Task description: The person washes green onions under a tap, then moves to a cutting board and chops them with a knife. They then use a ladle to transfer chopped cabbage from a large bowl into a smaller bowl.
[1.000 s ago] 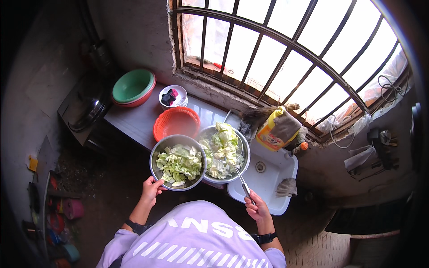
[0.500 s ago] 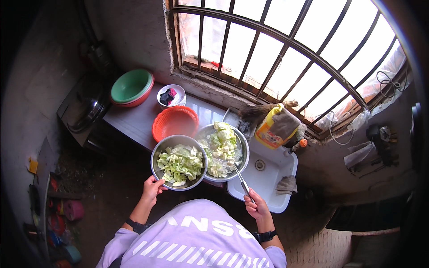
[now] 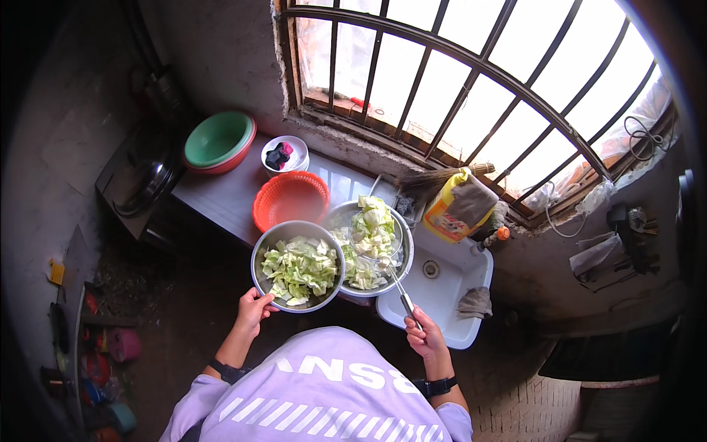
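My left hand (image 3: 255,308) grips the rim of a steel bowl (image 3: 258,274) at its near left side. Chopped cabbage (image 3: 298,269) fills much of this bowl. In my right hand (image 3: 425,333) is the handle of a strainer ladle (image 3: 403,293), its round head heaped with cabbage pieces (image 3: 374,230). The ladle's head is over a second steel basin (image 3: 407,258), to the right of the held bowl, where more cabbage lies. The two vessels' rims meet or overlap; I cannot tell if they touch.
An orange plastic basket (image 3: 289,197), white bowls (image 3: 296,151) and green and red basins (image 3: 218,140) stand on the counter (image 3: 213,197). At right is a white sink (image 3: 449,293) with a grey cloth (image 3: 475,303) on its edge. A yellow jug (image 3: 446,214) and a straw brush (image 3: 434,179) stand behind.
The ladle with its cabbage has shifted very slightly, its handle now a little nearer upright. The left hand keeps its hold on the bowl; the whole view has moved a few pixels.
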A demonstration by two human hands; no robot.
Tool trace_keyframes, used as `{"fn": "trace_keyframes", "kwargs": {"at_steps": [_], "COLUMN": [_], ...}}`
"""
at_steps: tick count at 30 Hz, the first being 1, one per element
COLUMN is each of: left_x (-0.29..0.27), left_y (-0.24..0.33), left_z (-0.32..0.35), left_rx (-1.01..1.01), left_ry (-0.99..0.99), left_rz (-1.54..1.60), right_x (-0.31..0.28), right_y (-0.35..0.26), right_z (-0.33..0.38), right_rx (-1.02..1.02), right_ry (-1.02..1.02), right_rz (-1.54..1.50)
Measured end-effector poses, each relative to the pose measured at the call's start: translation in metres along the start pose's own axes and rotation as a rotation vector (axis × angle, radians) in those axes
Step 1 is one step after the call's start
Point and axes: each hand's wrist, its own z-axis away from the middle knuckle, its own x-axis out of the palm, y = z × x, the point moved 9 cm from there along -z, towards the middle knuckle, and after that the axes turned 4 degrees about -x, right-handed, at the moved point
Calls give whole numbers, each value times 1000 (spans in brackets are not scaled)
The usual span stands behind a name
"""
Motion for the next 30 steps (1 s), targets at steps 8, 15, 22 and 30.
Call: {"fn": "trace_keyframes", "kwargs": {"at_steps": [8,15,22,30], "left_x": [1,1,2,5], "left_y": [-1,-3,-4,-4], "left_z": [-2,-3,-2,-2], "left_rx": [1,-9,-18,-14], "left_ry": [-16,-24,-29,-39], "left_rz": [-13,-25,-36,-41], "right_x": [12,10,9,9], "right_y": [-3,-1,0,0], "right_z": [2,0,-2,-1], "right_rx": [-15,-12,-10,-16], "right_ry": [-29,1,-6,-3], "right_rz": [6,4,-3,8]}}
